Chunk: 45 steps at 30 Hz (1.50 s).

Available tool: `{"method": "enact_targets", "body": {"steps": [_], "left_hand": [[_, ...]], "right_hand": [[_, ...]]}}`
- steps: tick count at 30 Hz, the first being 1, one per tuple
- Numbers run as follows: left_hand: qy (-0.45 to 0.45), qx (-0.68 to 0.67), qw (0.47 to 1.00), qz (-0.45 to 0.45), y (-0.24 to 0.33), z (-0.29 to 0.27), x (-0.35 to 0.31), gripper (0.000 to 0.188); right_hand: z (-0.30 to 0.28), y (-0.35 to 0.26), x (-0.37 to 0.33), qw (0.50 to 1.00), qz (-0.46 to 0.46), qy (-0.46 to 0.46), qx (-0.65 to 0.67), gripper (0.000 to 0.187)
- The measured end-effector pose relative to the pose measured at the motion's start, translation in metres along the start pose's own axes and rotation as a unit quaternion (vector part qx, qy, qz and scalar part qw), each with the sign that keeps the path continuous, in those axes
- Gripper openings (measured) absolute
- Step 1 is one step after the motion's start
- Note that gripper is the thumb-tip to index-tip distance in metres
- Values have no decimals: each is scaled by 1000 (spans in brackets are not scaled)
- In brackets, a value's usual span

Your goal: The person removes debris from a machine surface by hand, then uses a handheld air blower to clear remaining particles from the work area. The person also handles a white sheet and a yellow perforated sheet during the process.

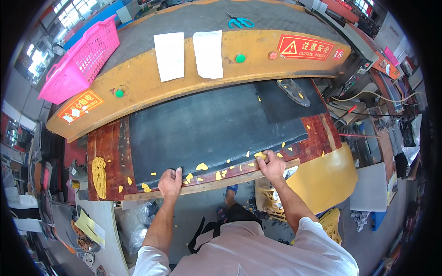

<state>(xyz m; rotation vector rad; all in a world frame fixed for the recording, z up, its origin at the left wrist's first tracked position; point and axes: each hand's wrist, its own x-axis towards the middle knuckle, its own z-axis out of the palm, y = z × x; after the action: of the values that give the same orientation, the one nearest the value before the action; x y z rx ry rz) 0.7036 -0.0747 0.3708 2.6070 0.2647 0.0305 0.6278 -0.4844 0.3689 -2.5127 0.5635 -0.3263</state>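
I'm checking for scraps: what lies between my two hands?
In the head view, several small yellow pieces lie between the left hand and right hand.

This is a workshop, shown by a yellow machine (142,78), push buttons (240,58), warning signs (306,47) and scraps (201,166)

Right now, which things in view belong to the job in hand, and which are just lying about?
Likely in use:
left hand at the wooden strip
right hand at a yellow piece
yellow scraps
black board

Seemingly lying about:
turquoise-handled scissors
pink basket
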Motion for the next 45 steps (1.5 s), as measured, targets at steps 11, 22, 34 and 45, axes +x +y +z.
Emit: {"method": "enact_targets", "body": {"steps": [11, 22, 34, 45], "left_hand": [[-3, 9, 1000, -5, 4, -4, -2, 44], [-1, 13, 1000, 1, 0, 0, 0, 44], [8, 16, 1000, 14, 0, 0, 0, 43], [11, 21, 1000, 10, 3, 0, 4, 43]], "right_hand": [[1, 4, 0, 999, 15, -27, -12, 29], [-2, 1, -4, 1000, -9, -3, -8, 27], [3, 9, -5, 999, -17, 13, 26, 26], [12, 19, -1, 1000, -1, 14, 11, 27]]}}
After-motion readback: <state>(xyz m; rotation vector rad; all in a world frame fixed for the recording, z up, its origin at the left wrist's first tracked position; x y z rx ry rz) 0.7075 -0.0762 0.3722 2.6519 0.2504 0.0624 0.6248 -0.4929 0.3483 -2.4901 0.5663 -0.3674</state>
